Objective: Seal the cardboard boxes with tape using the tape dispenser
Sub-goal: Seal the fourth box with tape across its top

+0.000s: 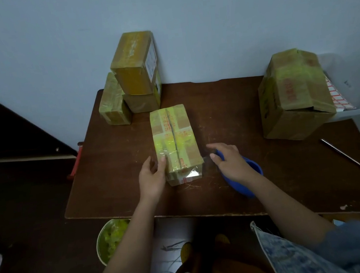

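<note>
Box mid-table, near end being taped; dispenser at its right corner.

The box [174, 141] lies lengthwise at the middle of the table [239, 105], its top seam already under glossy tape. My left hand [153, 177] rests against its near left side, thumb on the top edge, fingers fairly straight, bracing rather than clamping. My right hand [229, 162] is curled around the blue dispenser [248, 174], just beside the near right corner, with a clear strip of tape [205, 159] running from it to the box end. Judgement: to finish well, I should hold the box still, keep the strip taut and low, press it flat across the end, then cut cleanly. Sealed boxes [131, 83] stack at the far left; a larger box [292, 96] stands well apart, right.
</note>
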`<state>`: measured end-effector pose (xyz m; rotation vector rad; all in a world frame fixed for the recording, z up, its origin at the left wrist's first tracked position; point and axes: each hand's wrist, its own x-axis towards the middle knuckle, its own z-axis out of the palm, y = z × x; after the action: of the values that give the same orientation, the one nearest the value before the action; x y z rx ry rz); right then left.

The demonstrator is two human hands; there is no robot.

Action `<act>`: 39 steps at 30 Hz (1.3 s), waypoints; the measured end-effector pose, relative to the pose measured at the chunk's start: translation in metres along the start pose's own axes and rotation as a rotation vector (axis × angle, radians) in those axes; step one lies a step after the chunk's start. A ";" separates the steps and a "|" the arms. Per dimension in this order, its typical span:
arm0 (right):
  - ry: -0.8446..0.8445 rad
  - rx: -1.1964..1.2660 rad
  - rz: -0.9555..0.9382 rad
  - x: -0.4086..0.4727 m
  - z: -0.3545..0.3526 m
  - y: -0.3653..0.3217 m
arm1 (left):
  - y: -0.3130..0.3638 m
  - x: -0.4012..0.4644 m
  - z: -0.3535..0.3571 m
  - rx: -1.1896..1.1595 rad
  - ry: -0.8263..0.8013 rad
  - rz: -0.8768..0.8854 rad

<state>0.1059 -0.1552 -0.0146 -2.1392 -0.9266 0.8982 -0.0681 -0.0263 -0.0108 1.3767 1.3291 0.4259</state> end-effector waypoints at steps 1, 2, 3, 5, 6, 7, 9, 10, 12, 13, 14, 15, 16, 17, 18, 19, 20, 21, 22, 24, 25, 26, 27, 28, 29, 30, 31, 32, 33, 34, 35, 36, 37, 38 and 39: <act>-0.008 -0.032 -0.007 0.002 -0.001 0.000 | 0.001 0.000 0.000 0.006 -0.002 0.012; -0.011 -0.054 -0.009 0.003 -0.002 -0.001 | 0.003 -0.001 0.001 0.012 -0.005 0.026; -0.014 -0.067 -0.011 0.004 -0.003 -0.001 | 0.005 -0.001 0.001 0.028 -0.006 0.051; -0.015 -0.082 -0.018 0.005 -0.005 -0.002 | 0.006 -0.001 0.002 0.197 -0.011 0.194; -0.015 -0.090 -0.024 0.005 -0.006 -0.002 | 0.005 0.000 0.003 0.338 -0.020 0.295; -0.015 -0.099 -0.029 0.005 -0.007 -0.002 | 0.005 0.000 0.004 0.479 -0.038 0.398; -0.018 -0.110 -0.030 0.005 -0.007 -0.002 | 0.007 0.001 0.010 0.686 -0.110 0.547; -0.025 -0.115 -0.028 0.005 -0.008 -0.001 | 0.011 0.000 0.013 0.751 -0.149 0.597; -0.026 -0.133 -0.037 0.005 -0.008 -0.001 | 0.016 0.000 0.022 0.848 -0.217 0.665; -0.017 -0.140 -0.041 0.006 -0.008 -0.001 | 0.018 0.001 0.026 0.887 -0.254 0.672; -0.004 -0.132 -0.032 0.006 -0.008 -0.001 | 0.018 0.003 0.029 0.922 -0.288 0.661; 0.018 -0.107 -0.016 0.006 -0.008 0.000 | 0.017 0.005 0.032 0.956 -0.317 0.633; 0.048 -0.065 0.015 0.007 -0.008 0.001 | 0.015 0.007 0.034 0.992 -0.337 0.600; 0.086 -0.004 0.057 0.006 -0.008 0.002 | 0.013 0.009 0.036 1.029 -0.346 0.570; 0.128 0.074 0.114 0.006 -0.009 0.003 | 0.011 0.010 0.036 1.054 -0.353 0.548; 0.168 0.170 0.179 0.005 -0.008 0.004 | 0.010 0.011 0.037 1.063 -0.358 0.536; 0.190 0.262 0.253 0.003 -0.007 0.004 | 0.010 0.011 0.037 1.062 -0.364 0.531; 0.196 0.324 0.316 0.001 -0.005 0.004 | 0.011 0.011 0.037 1.060 -0.367 0.532; 0.192 0.356 0.366 0.000 -0.003 0.005 | 0.011 0.010 0.036 1.057 -0.367 0.533; 0.175 0.417 0.434 -0.002 0.003 0.008 | 0.011 0.011 0.035 1.050 -0.367 0.534; 0.167 0.457 0.453 -0.002 0.005 0.009 | 0.011 0.011 0.034 1.045 -0.367 0.533; 0.156 0.490 0.466 -0.001 0.007 0.009 | 0.010 0.010 0.033 1.039 -0.367 0.531; 0.142 0.515 0.475 0.000 0.009 0.009 | 0.010 0.010 0.032 1.033 -0.369 0.530; 0.122 0.535 0.483 0.001 0.011 0.009 | 0.011 0.010 0.031 1.028 -0.370 0.529; 0.103 0.558 0.496 0.001 0.013 0.008 | 0.011 0.011 0.030 1.021 -0.372 0.529; 0.088 0.588 0.510 0.002 0.016 0.008 | 0.011 0.011 0.029 1.014 -0.375 0.528; 0.077 0.634 0.527 0.002 0.018 0.007 | 0.011 0.011 0.028 1.006 -0.379 0.527; 0.064 0.696 0.544 0.002 0.021 0.007 | 0.011 0.011 0.027 0.997 -0.382 0.526; 0.049 0.768 0.562 0.002 0.022 0.005 | 0.011 0.011 0.026 0.988 -0.384 0.526; 0.037 0.838 0.584 0.002 0.024 0.003 | 0.010 0.011 0.025 0.980 -0.385 0.526; 0.030 0.900 0.612 0.001 0.025 0.002 | 0.010 0.011 0.024 0.973 -0.386 0.525; 0.026 0.955 0.638 0.001 0.025 0.001 | 0.009 0.011 0.023 0.966 -0.388 0.525; 0.030 1.005 0.656 0.001 0.026 0.001 | 0.009 0.012 0.023 0.958 -0.391 0.525; 0.041 1.046 0.665 0.000 0.027 0.001 | 0.009 0.012 0.022 0.950 -0.393 0.525; 0.053 1.070 0.666 0.000 0.028 0.001 | 0.008 0.012 0.022 0.945 -0.393 0.527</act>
<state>0.0847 -0.1476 -0.0310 -1.4494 0.3464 1.2462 -0.0425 -0.0237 -0.0159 2.4626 0.8216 -0.1883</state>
